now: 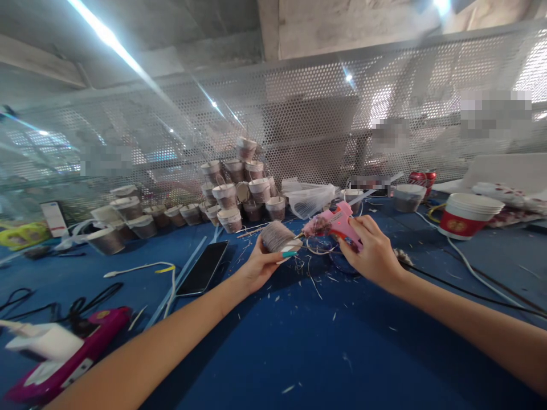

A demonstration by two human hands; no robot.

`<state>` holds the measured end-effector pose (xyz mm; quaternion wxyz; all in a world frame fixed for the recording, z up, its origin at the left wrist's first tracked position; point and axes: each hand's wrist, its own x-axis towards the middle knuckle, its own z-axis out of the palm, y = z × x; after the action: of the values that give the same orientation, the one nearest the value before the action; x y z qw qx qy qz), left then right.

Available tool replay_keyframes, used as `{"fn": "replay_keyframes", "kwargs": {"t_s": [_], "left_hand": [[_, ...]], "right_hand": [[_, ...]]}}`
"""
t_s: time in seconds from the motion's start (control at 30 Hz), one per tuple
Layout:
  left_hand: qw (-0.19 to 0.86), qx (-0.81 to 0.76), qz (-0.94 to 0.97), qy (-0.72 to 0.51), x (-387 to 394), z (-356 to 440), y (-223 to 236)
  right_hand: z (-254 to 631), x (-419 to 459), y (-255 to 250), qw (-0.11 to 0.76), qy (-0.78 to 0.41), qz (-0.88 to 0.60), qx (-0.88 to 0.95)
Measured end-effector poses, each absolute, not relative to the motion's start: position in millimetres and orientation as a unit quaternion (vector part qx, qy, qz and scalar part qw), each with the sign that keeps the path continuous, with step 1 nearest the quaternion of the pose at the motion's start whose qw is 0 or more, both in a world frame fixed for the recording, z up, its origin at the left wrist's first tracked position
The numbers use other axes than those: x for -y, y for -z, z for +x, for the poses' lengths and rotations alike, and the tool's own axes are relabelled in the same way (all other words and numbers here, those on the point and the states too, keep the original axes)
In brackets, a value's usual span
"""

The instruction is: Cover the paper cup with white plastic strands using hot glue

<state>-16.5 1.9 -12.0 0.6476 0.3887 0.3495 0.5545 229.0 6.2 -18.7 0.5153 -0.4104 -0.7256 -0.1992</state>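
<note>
My left hand (257,267) is closed around a small paper cup (277,236) wrapped in brownish fibre, held on its side above the blue table (307,347). My right hand (371,250) grips a pink glue gun (339,223), its nozzle pointing left at the cup's rim. A black cord runs from the gun to the right across the table. Short fibre scraps lie scattered under both hands.
A stack of finished wrapped cups (239,188) stands at the back, with more cups to its left. A black phone (203,267), a magenta glue gun (64,356), a clear plastic bag (310,199), red-and-white paper cups (468,215) and a perforated metal screen (384,114) surround the work spot.
</note>
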Motion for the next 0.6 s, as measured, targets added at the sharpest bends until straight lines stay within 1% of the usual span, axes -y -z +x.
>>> {"fn": "replay_keyframes", "kwargs": {"t_s": [0.37,0.6], "left_hand": [[0.652,-0.357,0.362,-0.563,-1.5,-13.8,8.4],[0.637,-0.351,0.389,-0.566,-4.8,-13.0,15.0]], "right_hand": [[232.3,-10.7,22.2,0.516,0.212,-0.410,0.722],[228.4,-4.4,18.7,0.511,0.229,-0.385,0.733]]}}
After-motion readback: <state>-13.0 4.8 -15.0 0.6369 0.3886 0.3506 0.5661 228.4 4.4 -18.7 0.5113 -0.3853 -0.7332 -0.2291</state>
